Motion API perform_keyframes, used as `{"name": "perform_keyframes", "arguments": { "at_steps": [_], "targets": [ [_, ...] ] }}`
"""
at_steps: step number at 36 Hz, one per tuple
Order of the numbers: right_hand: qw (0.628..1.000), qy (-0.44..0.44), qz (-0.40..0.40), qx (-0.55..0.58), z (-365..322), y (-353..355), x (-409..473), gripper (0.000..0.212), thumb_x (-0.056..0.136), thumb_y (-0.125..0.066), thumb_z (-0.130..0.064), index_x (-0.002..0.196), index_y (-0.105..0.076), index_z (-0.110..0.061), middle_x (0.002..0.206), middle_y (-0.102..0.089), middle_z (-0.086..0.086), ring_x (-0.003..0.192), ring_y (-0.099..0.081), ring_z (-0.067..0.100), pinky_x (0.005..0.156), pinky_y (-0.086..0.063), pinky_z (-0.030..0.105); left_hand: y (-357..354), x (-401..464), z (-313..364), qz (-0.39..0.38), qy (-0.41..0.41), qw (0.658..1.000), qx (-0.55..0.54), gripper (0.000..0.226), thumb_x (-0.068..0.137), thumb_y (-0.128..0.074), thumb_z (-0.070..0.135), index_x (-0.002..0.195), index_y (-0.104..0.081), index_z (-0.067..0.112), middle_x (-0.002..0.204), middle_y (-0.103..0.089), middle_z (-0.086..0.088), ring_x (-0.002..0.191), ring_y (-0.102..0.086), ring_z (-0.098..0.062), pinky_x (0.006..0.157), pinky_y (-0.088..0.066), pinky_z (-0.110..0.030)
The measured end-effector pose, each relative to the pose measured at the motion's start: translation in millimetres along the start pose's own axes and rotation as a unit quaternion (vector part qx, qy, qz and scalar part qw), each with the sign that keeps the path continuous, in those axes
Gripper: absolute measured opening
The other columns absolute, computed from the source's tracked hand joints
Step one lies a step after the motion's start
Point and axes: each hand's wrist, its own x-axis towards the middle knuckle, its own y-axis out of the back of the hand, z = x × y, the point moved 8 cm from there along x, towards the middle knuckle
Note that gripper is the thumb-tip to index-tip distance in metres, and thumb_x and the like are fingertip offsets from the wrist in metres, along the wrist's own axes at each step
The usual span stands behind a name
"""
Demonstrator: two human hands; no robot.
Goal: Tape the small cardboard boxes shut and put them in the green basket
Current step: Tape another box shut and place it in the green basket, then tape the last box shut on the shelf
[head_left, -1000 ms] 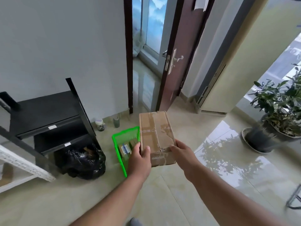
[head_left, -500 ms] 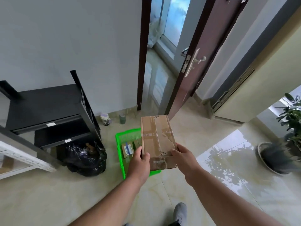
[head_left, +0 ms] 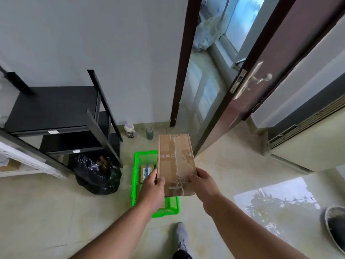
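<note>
box (head_left: 175,163) nearer green basket (head_left: 135,176) on glossy tiled floor (head_left: 233,169).

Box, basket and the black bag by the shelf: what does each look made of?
Box: brown corrugated cardboard, matte, with glossy clear tape along its top and torn patches. Basket: bright green plastic, probably moulded, with perforated lattice walls. Bag: thin black plastic film, judging by its crinkles and shiny highlights.
</note>
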Motion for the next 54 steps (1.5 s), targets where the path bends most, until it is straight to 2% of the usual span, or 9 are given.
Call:
{"name": "perform_keyframes", "arguments": {
  "at_steps": [6,10,14,22,32,39,44,48,54],
  "targets": [
    [0.996,-0.06,-0.037,-0.063,15.8,-8.3,74.1,0.065,0.099,-0.057,-0.039,0.158,-0.033,-0.027,0.144,-0.056,0.0,0.117,-0.059,0.022,0.102,-0.051,0.038,-2.3,46.8,-1.7,0.048,0.031,0.998,0.023,0.056,0.107,-0.041,0.032,0.16,-0.023,0.023,0.162,-0.033,-0.005,0.143,-0.039,-0.023,0.111,-0.03,-0.027],
    [0.99,-0.084,-0.025,-0.113,35.6,2.6,100.5,0.075,0.091,-0.058,-0.052,0.157,-0.033,-0.026,0.134,-0.053,-0.001,0.106,-0.055,0.023,0.105,-0.05,0.045,4.6,52.6,-16.7,0.083,0.062,0.995,0.012,0.056,0.107,-0.042,0.028,0.159,-0.023,0.024,0.16,-0.036,-0.004,0.141,-0.042,-0.023,0.108,-0.032,-0.027],
    [0.988,-0.084,-0.017,-0.13,35.0,16.1,104.5,0.067,0.099,-0.056,-0.045,0.157,-0.035,-0.019,0.151,-0.049,0.005,0.133,-0.052,0.031,0.112,-0.045,0.049,10.9,46.2,-23.0,0.096,0.081,0.992,-0.01,0.054,0.106,-0.042,0.022,0.158,-0.027,0.019,0.157,-0.04,-0.01,0.139,-0.045,-0.023,0.097,-0.031,-0.022],
    [0.989,-0.048,-0.043,-0.13,-21.2,-5.9,79.8,0.075,0.094,-0.057,-0.049,0.158,-0.032,-0.018,0.131,-0.057,0.003,0.117,-0.059,0.028,0.105,-0.049,0.041,37.5,32.8,14.0,0.116,0.046,0.992,-0.029,0.051,0.106,-0.042,0.023,0.156,-0.033,0.019,0.157,-0.04,-0.003,0.141,-0.042,-0.018,0.106,-0.031,-0.026],
    [0.976,0.045,-0.105,-0.186,-91.7,-69.5,7.8,0.044,0.105,-0.05,-0.03,0.145,-0.049,-0.011,0.119,-0.058,0.005,0.106,-0.058,0.022,0.101,-0.049,0.037,115.1,-21.6,52.0,0.155,-0.002,0.986,-0.063,0.05,0.104,-0.047,0.026,0.153,-0.037,0.023,0.153,-0.045,-0.001,0.138,-0.045,-0.014,0.1,-0.031,-0.022],
    [0.97,0.107,-0.147,-0.163,-129.8,-148.9,-68.2,0.017,0.103,-0.054,-0.032,0.118,-0.056,-0.026,0.107,-0.067,0.001,0.086,-0.06,0.015,0.077,-0.05,0.029,212.5,-79.7,46.7,0.205,-0.038,0.975,-0.08,0.051,0.104,-0.048,0.027,0.154,-0.036,0.024,0.154,-0.044,0.001,0.134,-0.047,-0.014,0.098,-0.032,-0.023],
    [0.953,0.141,-0.177,-0.201,-146.8,-223.8,-148.3,0.028,0.106,-0.044,-0.03,0.112,-0.058,-0.006,0.075,-0.044,0.002,0.069,-0.046,0.015,0.075,-0.042,0.032,299.6,-131.8,22.1,0.235,-0.061,0.967,-0.082,0.052,0.104,-0.045,0.03,0.154,-0.033,0.028,0.155,-0.041,0.006,0.135,-0.044,-0.011,0.106,-0.034,-0.028],
    [0.955,0.159,-0.186,-0.17,-143.6,-281.6,-196.9,0.034,0.097,-0.05,-0.044,0.118,-0.058,-0.018,0.101,-0.053,-0.003,0.103,-0.057,0.022,0.109,-0.045,0.044,365.7,-172.4,-3.0,0.262,-0.072,0.957,-0.097,0.052,0.102,-0.046,0.032,0.153,-0.035,0.029,0.154,-0.043,0.007,0.138,-0.044,-0.013,0.116,-0.034,-0.038],
    [0.947,0.183,-0.215,-0.153,-141.3,-355.4,-268.3,0.061,0.098,-0.05,-0.049,0.154,-0.04,-0.026,0.151,-0.046,-0.005,0.138,-0.046,0.019,0.118,-0.039,0.047,445.8,-225.4,-36.5,0.305,-0.078,0.942,-0.113,0.035,0.102,-0.047,0.028,0.136,-0.049,0.024,0.144,-0.051,0.004,0.115,-0.053,-0.016,0.095,-0.038,-0.029]
  ]
}}
